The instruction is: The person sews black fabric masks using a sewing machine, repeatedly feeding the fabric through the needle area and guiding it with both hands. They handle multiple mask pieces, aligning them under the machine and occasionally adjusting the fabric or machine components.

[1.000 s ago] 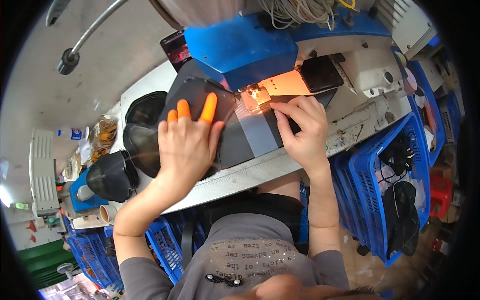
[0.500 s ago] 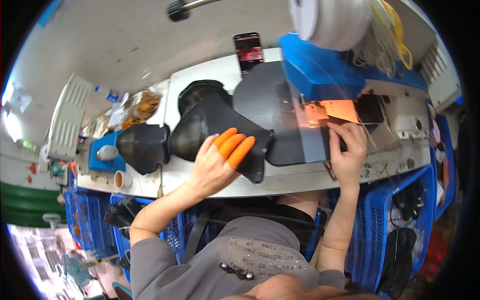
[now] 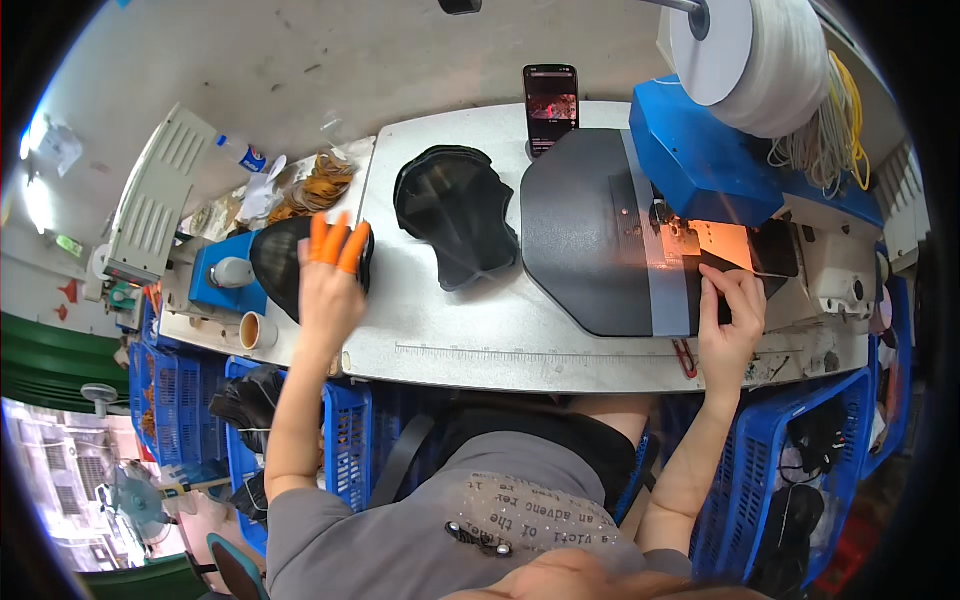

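My left hand (image 3: 333, 280), with orange finger covers on three fingers, lies over a curved black leather-like piece (image 3: 278, 262) at the left of the worktable. Its fingers are stretched and slightly apart. Another set of shaped black pieces (image 3: 455, 215), seemingly layered, lies mid-table, apart from both hands. My right hand (image 3: 735, 312) is at the sewing machine (image 3: 690, 150), just in front of its lit needle area. Thumb and index finger are pinched together there; what is between them is too small to make out. A dark flat plate (image 3: 580, 230) surrounds the stitching area.
A phone (image 3: 552, 108) stands at the back. A large white thread spool (image 3: 760, 65) hangs above the machine. On the left are a paper cup (image 3: 257, 331), a bottle (image 3: 240, 152) and brown strips (image 3: 318, 186). Blue baskets (image 3: 790, 450) stand below the table.
My left hand has moved left from the table's middle. The black piece it touched no longer overlaps the machine plate. My right hand remains near the needle; the whole view has shifted.
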The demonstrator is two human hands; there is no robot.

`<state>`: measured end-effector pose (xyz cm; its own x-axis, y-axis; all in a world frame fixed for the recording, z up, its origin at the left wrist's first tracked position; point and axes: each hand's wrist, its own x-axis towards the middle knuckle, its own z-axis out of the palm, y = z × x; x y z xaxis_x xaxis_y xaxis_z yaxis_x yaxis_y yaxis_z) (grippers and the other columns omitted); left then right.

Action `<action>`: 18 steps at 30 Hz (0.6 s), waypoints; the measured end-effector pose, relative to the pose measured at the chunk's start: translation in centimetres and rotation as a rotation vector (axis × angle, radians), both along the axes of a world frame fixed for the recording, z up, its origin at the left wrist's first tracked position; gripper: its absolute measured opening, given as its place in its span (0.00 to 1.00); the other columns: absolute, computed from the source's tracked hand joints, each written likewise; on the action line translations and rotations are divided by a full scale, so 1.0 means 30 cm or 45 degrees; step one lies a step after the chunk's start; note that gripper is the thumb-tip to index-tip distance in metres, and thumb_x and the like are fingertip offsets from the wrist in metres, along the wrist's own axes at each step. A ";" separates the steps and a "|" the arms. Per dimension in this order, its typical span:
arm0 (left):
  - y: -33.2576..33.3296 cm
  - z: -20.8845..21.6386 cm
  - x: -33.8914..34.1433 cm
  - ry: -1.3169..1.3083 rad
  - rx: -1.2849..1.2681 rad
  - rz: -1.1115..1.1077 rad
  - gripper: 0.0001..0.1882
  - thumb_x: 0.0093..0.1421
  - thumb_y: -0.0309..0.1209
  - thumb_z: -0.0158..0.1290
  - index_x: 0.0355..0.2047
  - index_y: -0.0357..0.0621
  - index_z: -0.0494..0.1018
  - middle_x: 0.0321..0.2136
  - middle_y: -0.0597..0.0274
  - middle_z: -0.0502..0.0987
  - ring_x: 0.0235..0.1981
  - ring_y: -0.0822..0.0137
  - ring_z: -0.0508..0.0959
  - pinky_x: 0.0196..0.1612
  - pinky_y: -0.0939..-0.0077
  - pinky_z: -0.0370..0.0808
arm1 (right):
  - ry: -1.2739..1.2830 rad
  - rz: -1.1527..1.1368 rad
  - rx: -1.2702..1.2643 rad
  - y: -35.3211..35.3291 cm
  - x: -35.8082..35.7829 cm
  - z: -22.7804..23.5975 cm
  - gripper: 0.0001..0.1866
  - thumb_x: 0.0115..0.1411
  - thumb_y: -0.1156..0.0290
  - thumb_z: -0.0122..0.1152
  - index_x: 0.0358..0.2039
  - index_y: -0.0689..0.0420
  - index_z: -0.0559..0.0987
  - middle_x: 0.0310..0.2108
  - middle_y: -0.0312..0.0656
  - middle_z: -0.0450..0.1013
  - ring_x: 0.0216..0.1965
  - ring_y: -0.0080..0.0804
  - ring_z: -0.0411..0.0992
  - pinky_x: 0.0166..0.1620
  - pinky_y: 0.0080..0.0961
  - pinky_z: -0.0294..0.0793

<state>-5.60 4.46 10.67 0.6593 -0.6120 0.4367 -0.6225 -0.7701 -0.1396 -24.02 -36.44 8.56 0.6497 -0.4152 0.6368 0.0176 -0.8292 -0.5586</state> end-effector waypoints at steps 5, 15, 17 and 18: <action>-0.280 -0.230 0.009 0.183 0.146 -0.324 0.31 0.57 0.41 0.61 0.59 0.46 0.70 0.64 0.49 0.64 0.69 0.51 0.58 0.66 0.45 0.58 | 0.016 -0.012 0.014 -0.001 0.004 -0.006 0.07 0.56 0.80 0.63 0.36 0.57 0.84 0.28 0.38 0.69 0.34 0.34 0.68 0.43 0.30 0.66; -0.372 -0.224 0.021 0.596 -0.509 -0.086 0.17 0.66 0.37 0.52 0.50 0.42 0.78 0.36 0.45 0.81 0.35 0.50 0.82 0.39 0.62 0.78 | 0.010 -0.013 0.017 0.006 -0.004 -0.008 0.08 0.54 0.80 0.63 0.35 0.57 0.84 0.30 0.37 0.70 0.36 0.35 0.68 0.43 0.30 0.65; -0.405 -0.088 -0.025 0.799 -0.639 0.150 0.17 0.66 0.37 0.52 0.50 0.42 0.78 0.34 0.44 0.81 0.31 0.50 0.81 0.36 0.62 0.76 | 0.008 -0.022 0.020 0.008 -0.009 -0.012 0.08 0.54 0.81 0.64 0.35 0.57 0.84 0.30 0.37 0.70 0.36 0.35 0.67 0.43 0.30 0.65; -0.414 -0.047 -0.052 0.665 -0.788 0.051 0.16 0.66 0.36 0.52 0.50 0.43 0.79 0.35 0.44 0.81 0.29 0.50 0.80 0.34 0.62 0.74 | 0.000 -0.029 0.014 0.012 -0.009 -0.005 0.08 0.53 0.81 0.64 0.35 0.57 0.84 0.30 0.37 0.70 0.35 0.35 0.67 0.43 0.30 0.65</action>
<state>-7.16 -7.96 9.26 0.8880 -0.3322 0.3180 -0.4598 -0.6356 0.6202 -24.30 -36.07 8.42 0.6402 -0.4368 0.6320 -0.0014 -0.8233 -0.5676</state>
